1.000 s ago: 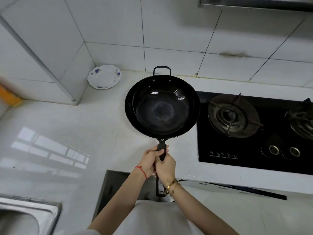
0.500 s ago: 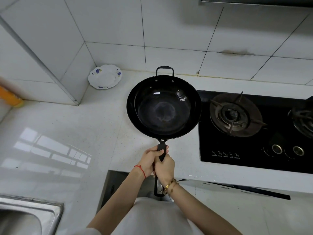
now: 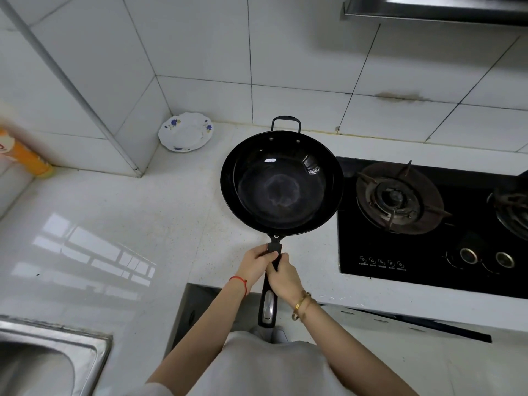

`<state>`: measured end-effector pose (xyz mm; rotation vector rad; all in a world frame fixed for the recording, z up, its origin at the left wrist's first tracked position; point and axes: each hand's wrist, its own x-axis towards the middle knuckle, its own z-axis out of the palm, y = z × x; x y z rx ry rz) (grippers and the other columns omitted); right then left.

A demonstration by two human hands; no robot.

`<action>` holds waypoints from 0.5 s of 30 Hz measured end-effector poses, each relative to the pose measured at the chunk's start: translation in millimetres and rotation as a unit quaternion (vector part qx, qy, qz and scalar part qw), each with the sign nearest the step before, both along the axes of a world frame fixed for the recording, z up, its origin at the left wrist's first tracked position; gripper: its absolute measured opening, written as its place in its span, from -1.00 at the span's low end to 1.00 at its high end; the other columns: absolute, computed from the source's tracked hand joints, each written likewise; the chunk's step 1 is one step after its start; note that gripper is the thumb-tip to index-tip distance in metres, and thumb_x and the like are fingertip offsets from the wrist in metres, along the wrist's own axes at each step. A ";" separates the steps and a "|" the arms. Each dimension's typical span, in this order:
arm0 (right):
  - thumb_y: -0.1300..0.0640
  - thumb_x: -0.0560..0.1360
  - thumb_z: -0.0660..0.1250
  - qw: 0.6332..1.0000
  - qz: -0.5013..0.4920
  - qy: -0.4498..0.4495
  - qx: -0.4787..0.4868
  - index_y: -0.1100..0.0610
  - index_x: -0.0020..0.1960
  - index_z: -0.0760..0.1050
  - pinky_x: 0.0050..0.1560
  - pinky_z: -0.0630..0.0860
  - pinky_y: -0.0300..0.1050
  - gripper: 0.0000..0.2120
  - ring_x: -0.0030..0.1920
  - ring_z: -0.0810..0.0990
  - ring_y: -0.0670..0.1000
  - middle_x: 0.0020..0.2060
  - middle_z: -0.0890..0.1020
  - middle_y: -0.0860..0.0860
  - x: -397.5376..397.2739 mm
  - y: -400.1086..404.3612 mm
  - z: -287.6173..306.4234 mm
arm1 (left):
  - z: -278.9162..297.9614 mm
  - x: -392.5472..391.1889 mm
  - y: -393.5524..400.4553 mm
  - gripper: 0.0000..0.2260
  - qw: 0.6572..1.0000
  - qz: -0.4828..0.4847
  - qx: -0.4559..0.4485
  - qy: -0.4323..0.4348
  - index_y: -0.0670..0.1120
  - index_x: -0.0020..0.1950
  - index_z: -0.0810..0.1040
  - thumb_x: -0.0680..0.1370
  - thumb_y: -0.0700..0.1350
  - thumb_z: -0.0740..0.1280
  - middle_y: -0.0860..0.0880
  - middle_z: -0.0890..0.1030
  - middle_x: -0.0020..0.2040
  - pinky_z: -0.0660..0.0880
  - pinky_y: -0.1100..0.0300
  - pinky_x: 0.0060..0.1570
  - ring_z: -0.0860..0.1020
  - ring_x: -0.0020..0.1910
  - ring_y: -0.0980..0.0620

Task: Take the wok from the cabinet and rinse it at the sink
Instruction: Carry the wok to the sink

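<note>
Little moved since before, both hands, left hand [image 3: 257,262] and right hand [image 3: 281,277], closed round wok [image 3: 281,184] handle, bowl at 12 o'clock from them, long axis 6-to-12 over bench [image 3: 143,224].

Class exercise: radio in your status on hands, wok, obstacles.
Left hand and right hand both gripping wok handle. Wok over counter, beside stove. Sink lower left, path clear.

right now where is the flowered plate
In the head view the flowered plate sits at the back of the white counter, in the tiled corner, left of and beyond the wok.
</note>
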<state>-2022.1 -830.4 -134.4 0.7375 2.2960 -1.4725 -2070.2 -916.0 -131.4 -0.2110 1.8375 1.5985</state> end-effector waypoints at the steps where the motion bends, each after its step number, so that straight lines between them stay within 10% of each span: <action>1: 0.02 0.64 0.14 1.000 0.015 0.001 -0.003 0.25 0.24 0.30 -0.41 0.40 -0.28 -0.67 -0.33 0.52 -0.09 -0.27 0.53 -0.01 0.3 5.2 4.3 | 0.8 -0.1 -2.4 -0.69 0.998 -0.025 -0.040 0.036 -0.14 0.34 0.49 0.60 -0.16 0.27 -0.11 0.58 0.23 0.43 0.24 0.19 0.51 0.26 -0.04; 8: -0.04 0.60 0.19 0.956 0.110 0.139 0.234 0.13 0.44 0.29 0.30 0.37 -0.06 -0.54 0.30 0.40 0.07 0.31 0.47 0.06 18.9 58.4 22.0 | 18.5 1.9 -36.0 -0.56 0.931 -0.074 -0.237 0.267 -0.08 0.47 0.36 0.61 0.00 0.25 -0.05 0.50 0.35 0.39 0.23 0.23 0.49 0.29 0.00; 15: -0.02 0.60 0.17 0.922 0.104 0.214 0.307 0.12 0.43 0.33 0.41 0.26 -0.08 -0.55 0.39 0.33 0.02 0.35 0.44 0.01 47.0 73.5 27.0 | 36.1 25.3 -55.1 -0.56 0.877 -0.091 -0.324 0.344 -0.04 0.50 0.30 0.62 0.01 0.20 -0.06 0.41 0.45 0.30 0.12 0.40 0.35 0.44 -0.04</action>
